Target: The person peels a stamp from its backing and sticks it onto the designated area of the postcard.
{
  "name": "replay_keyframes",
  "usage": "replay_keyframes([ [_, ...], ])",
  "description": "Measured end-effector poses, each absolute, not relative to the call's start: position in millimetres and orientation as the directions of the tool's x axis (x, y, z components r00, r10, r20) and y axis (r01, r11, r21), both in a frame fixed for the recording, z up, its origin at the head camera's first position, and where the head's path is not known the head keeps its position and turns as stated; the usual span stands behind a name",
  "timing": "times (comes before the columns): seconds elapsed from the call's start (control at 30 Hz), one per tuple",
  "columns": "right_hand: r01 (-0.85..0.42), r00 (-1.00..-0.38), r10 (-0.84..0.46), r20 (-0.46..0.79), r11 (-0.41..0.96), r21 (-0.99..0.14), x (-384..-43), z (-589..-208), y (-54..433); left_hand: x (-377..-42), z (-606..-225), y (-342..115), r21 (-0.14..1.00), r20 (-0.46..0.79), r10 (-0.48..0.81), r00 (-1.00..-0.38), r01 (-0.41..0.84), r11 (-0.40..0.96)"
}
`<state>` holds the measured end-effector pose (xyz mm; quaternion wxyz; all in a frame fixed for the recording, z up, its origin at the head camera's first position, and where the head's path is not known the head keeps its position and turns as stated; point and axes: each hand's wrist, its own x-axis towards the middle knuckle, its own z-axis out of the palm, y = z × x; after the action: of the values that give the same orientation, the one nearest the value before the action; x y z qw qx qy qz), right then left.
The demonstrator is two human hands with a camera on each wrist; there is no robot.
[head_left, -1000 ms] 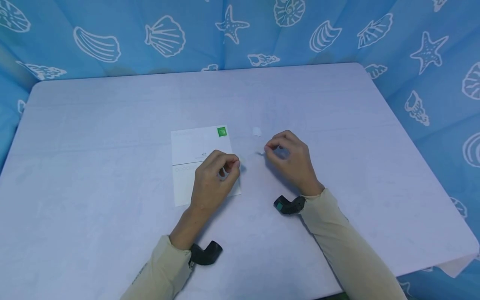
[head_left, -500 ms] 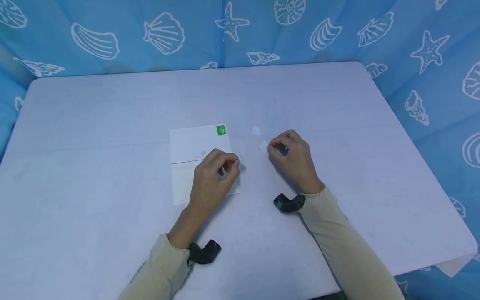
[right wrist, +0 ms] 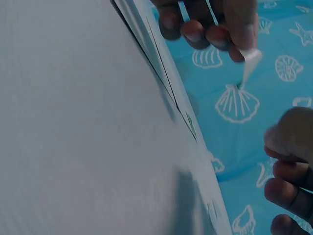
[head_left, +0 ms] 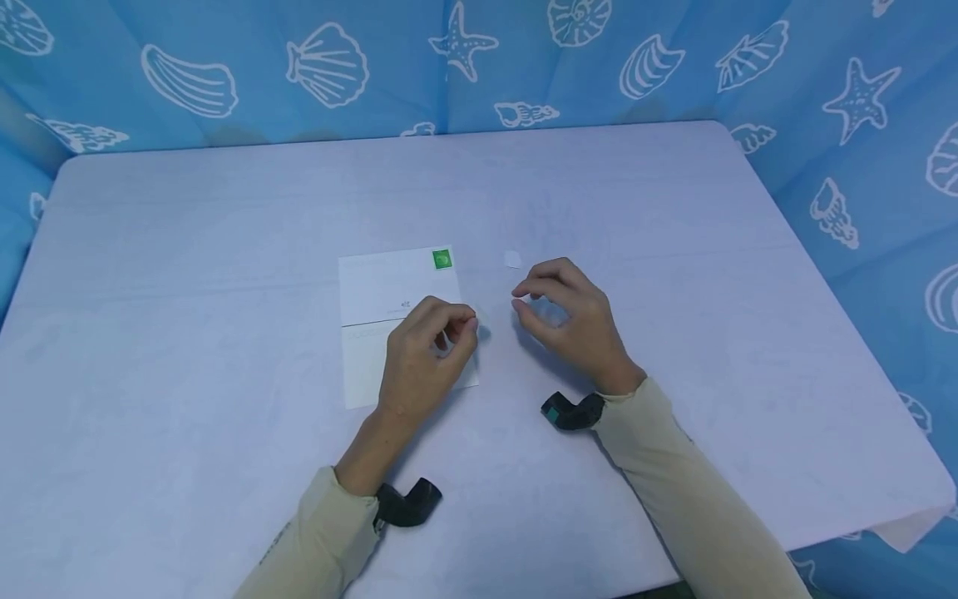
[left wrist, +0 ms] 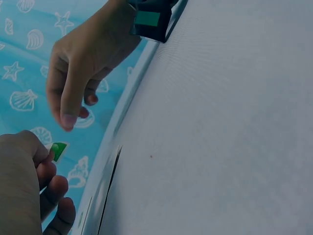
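My left hand (head_left: 422, 358) pinches a small green stamp (left wrist: 59, 151) between thumb and index finger. Its pale back shows in the right wrist view. That hand is above white envelopes (head_left: 374, 287), and another green stamp (head_left: 442, 259) lies at their upper right corner. A dark line crosses the white paper, with a row of faint printed marks below it. To the right, my right hand (head_left: 576, 320) is curved above the table, thumb and index fingertips slightly apart. I see nothing between them in the wrist views.
A small white scrap of paper (head_left: 512, 259) lies on the table just beyond my right fingertips. White cloth covers the table (head_left: 187, 399). A blue curtain with shell prints (head_left: 404, 75) hangs along the far and right edges.
The right hand moved slightly away, then came back left, its thumb and index finger parting. A white scrap seen at its fingertips half a second ago is out of sight. The left hand stayed nearly still.
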<state>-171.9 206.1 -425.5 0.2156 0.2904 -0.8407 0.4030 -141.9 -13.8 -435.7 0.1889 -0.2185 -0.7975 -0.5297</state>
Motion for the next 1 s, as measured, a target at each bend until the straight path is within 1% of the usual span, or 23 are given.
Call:
replay_keyframes([
  [0.13, -0.713, -0.698, -0.391, 0.601, 0.460, -0.529, -166.0, -424.0, 198.1, -142.2, -435.4, -13.0, 0.765, 0.529, 0.148, -0.836, 0.545, 0.343],
  [0.27, -0.743, -0.666, -0.426, 0.613, 0.448, -0.497, -160.7, -421.6, 192.2, -142.4, -435.4, -12.0, 0.771, 0.526, 0.145, -0.838, 0.541, 0.335],
  [0.33, -0.748, -0.660, -0.432, 0.614, 0.455, -0.484, -159.2, -420.7, 189.7, -142.7, -435.2, -11.8, 0.771, 0.526, 0.143, -0.838, 0.542, 0.334],
  [0.73, -0.745, -0.659, -0.445, 0.606, 0.492, -0.450, -158.4, -421.9, 183.2, -142.4, -435.2, -13.3, 0.770, 0.528, 0.143, -0.837, 0.543, 0.335],
  [0.87, -0.738, -0.668, -0.432, 0.606, 0.491, -0.463, -159.0, -423.3, 182.9, -142.2, -436.3, -13.4, 0.773, 0.528, 0.142, -0.837, 0.543, 0.328],
  [1.0, -0.713, -0.696, -0.408, 0.590, 0.484, -0.507, -158.8, -425.4, 184.0, -142.3, -436.8, -12.8, 0.774, 0.526, 0.145, -0.838, 0.542, 0.328],
])
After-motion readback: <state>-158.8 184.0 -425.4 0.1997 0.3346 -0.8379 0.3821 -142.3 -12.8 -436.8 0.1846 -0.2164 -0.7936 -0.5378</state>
